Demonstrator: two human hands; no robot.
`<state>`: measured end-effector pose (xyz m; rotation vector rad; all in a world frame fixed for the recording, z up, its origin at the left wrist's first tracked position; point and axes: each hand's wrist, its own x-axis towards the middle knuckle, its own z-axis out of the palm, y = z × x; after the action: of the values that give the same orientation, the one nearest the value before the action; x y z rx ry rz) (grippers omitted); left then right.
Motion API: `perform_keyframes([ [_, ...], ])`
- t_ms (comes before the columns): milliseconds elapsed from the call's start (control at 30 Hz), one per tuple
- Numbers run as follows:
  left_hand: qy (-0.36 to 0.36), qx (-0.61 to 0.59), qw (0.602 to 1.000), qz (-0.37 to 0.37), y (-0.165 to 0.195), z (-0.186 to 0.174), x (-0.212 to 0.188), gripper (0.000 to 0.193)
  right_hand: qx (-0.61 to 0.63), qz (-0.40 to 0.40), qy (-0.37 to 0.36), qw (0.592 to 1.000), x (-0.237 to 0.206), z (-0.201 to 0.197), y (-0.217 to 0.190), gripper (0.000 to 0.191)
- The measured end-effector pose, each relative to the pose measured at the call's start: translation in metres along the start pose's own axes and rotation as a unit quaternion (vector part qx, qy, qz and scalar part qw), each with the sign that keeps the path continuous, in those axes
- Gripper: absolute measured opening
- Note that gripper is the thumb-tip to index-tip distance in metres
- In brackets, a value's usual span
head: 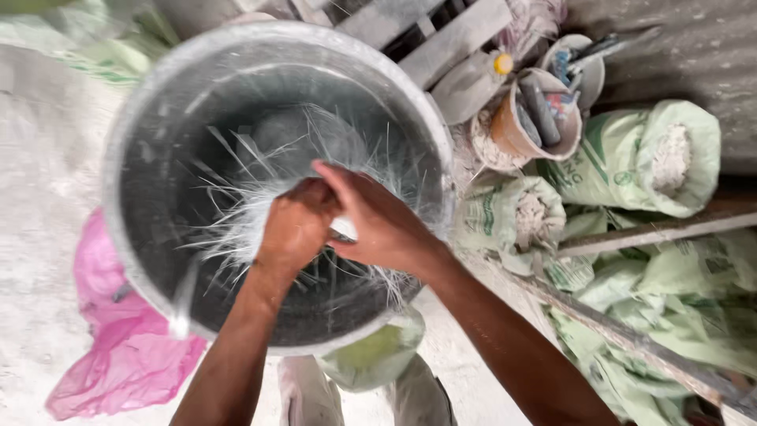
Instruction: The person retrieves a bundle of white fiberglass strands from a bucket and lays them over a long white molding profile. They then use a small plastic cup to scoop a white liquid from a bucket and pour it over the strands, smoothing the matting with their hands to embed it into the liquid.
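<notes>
Both my hands are over the mouth of a large dusty grey bucket (142, 118). My left hand (296, 225) is closed around a bundle of white fibre strands (236, 213) that fan out to the left and down inside the bucket. My right hand (378, 221) is pressed against the left one, gripping the same bundle where a white lump shows between the two hands. Strands also hang below my hands toward the bucket's near wall. The bucket's bottom looks dark and powder-streaked.
A pink plastic bag (118, 331) lies on the dusty floor left of the bucket. Open green sacks of white powder (654, 158) crowd the right side. A small tub of tools (536, 118) and wooden planks (449, 39) sit behind. My trouser legs (355, 394) show below.
</notes>
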<state>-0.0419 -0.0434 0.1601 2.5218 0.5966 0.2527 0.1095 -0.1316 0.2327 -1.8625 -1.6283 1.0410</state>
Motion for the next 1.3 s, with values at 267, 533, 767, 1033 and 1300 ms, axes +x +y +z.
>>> perform_keyframes([
  [267,0.233,-0.371,0.883,0.166,0.073,-0.066,0.027,0.031,0.156,-0.084,0.162,0.971,-0.052,-0.007,-0.002,0.099],
  [533,0.003,-0.171,0.982,0.079,0.139,-0.198,0.020,0.124,0.772,0.051,0.340,0.534,-0.101,-0.026,0.004,0.056],
  [767,-0.328,-0.337,0.881,0.057,0.227,-0.115,-0.003,0.112,0.604,0.026,0.470,0.644,-0.235,-0.003,-0.043,0.062],
  [1033,-0.532,-0.355,0.768,0.043,0.483,-0.019,-0.128,0.079,0.289,0.059,0.696,0.655,-0.527,0.034,-0.071,0.069],
  [1300,-0.625,-0.373,0.654,0.204,0.734,0.114,-0.355,0.067,0.401,0.035,0.841,0.361,-0.879,0.183,-0.079,0.041],
])
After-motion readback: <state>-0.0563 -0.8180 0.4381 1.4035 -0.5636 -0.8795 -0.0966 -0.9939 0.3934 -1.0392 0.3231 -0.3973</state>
